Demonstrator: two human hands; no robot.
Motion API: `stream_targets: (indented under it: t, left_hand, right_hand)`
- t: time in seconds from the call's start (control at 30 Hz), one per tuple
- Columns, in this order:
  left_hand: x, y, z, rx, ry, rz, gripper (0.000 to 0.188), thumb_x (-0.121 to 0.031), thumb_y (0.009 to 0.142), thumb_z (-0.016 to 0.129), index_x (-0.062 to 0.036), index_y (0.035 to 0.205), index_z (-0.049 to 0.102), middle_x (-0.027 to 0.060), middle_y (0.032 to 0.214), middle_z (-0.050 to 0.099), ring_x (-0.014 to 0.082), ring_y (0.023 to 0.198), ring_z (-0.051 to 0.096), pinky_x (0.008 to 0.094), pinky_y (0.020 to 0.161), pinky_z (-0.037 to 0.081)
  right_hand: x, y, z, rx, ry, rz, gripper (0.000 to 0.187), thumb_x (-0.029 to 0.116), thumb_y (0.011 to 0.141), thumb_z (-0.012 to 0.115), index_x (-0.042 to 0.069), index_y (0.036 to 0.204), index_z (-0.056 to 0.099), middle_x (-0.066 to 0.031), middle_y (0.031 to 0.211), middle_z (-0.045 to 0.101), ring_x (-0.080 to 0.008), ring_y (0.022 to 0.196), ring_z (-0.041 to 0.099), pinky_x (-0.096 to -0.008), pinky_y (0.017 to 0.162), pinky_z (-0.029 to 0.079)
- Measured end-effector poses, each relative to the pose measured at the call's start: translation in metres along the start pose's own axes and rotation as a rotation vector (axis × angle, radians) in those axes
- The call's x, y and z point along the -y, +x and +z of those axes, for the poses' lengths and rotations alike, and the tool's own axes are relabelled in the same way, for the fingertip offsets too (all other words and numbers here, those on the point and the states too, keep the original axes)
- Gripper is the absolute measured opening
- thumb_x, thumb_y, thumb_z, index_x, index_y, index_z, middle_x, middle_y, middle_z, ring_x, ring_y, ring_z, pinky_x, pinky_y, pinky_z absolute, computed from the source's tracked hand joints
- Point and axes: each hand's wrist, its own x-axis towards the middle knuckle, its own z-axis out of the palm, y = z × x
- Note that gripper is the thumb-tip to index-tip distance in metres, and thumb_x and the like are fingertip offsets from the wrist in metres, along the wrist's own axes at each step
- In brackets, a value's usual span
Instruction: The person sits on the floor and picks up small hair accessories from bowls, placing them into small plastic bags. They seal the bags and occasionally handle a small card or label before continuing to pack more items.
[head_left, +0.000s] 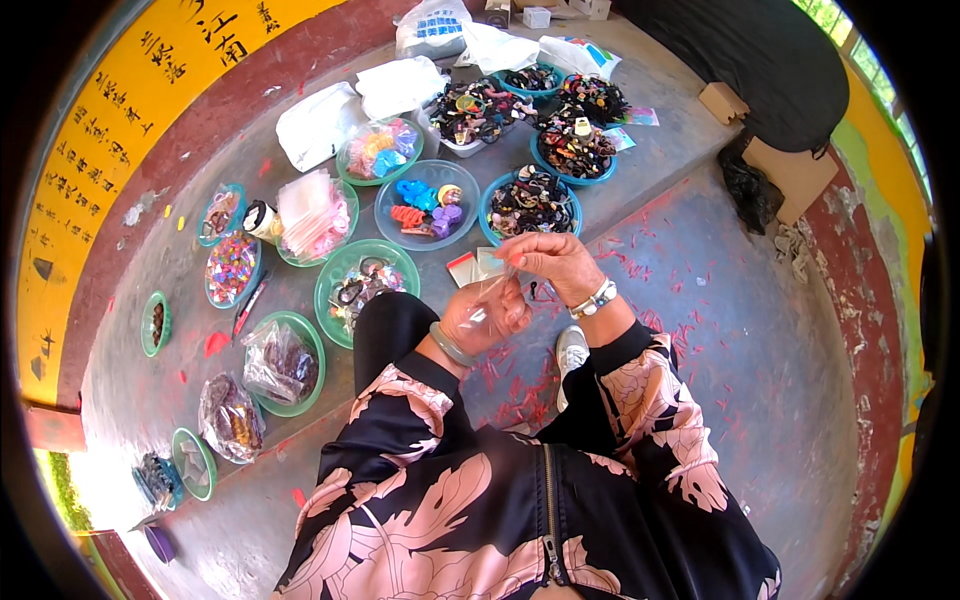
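Left hand [478, 322]: your fingers curl in on the clear bag [500, 290], seemingly steadying it.
Right hand [566, 268]: your fingers pinch its upper end, perhaps for tautness.
Bag: between both hands.
Blue bowl [487, 222]: beyond, likely corralling dark bands [531, 202] within reach.
White sacks [400, 88]: farther, probably set aside.

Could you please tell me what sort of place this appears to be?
It looks like a sheltered, partly open spot, perhaps a porch or pavilion, used for handwork: greenery shows past the yellow wall, and bowls of small, colourful pieces cover the concrete.
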Motion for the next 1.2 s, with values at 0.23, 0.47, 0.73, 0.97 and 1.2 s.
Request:
stream_targets:
  t: [0.23, 0.47, 0.73, 0.97, 1.2]
  left_hand:
    - [-0.022, 0.005, 0.005, -0.667, 0.354, 0.111, 0.041, -0.042, 0.089, 0.044, -0.0046, 0.102, 0.056, 0.0086, 0.091, 0.063, 0.0176, 0.090, 0.056, 0.0290, 0.074, 0.040]
    - [-0.045, -0.003, 0.026, -0.613, 1.004, 0.073, 0.033, -0.028, 0.083, 0.061, -0.0021, 0.103, 0.059, 0.0032, 0.093, 0.062, 0.0088, 0.082, 0.055, 0.0209, 0.071, 0.040]
    - [-0.054, 0.000, 0.042, -0.574, 1.175, -0.110, 0.019, -0.019, 0.079, 0.064, -0.0022, 0.088, 0.065, 0.0000, 0.078, 0.064, 0.0025, 0.063, 0.051, 0.0165, 0.053, 0.035]
    - [-0.052, 0.001, 0.025, -0.568, 1.056, -0.085, 0.016, -0.018, 0.078, 0.065, -0.0038, 0.084, 0.066, 0.0023, 0.075, 0.066, 0.0002, 0.055, 0.049, 0.0158, 0.047, 0.031]
    - [-0.052, 0.000, 0.012, -0.554, 0.974, -0.033, 0.012, -0.006, 0.078, 0.064, 0.0044, 0.084, 0.064, 0.0089, 0.076, 0.065, 0.0134, 0.067, 0.062, 0.0232, 0.066, 0.049]
  right_hand:
    - [0.007, 0.002, -0.008, -0.320, -0.323, 0.149, 0.016, 0.010, 0.079, 0.063, -0.004, 0.086, 0.065, -0.0065, 0.075, 0.065, -0.0105, 0.068, 0.059, -0.0230, 0.064, 0.047]
    - [0.004, 0.000, -0.012, -0.291, -0.428, 0.193, 0.016, 0.011, 0.079, 0.063, -0.004, 0.085, 0.065, -0.0071, 0.071, 0.065, -0.0104, 0.063, 0.059, -0.0230, 0.059, 0.047]
    - [0.004, 0.002, -0.005, -0.313, -0.376, 0.181, 0.016, 0.011, 0.079, 0.062, -0.004, 0.083, 0.064, -0.0081, 0.071, 0.065, -0.0113, 0.061, 0.060, -0.0234, 0.055, 0.047]
    - [0.000, 0.004, -0.009, -0.316, -0.354, 0.226, 0.015, 0.013, 0.079, 0.063, -0.001, 0.084, 0.065, -0.0052, 0.071, 0.066, -0.0097, 0.063, 0.060, -0.0204, 0.050, 0.042]
    - [-0.007, 0.005, -0.017, -0.246, -0.235, 0.295, 0.014, 0.009, 0.076, 0.065, 0.000, 0.086, 0.063, -0.0056, 0.077, 0.065, -0.0106, 0.066, 0.060, -0.0212, 0.057, 0.045]
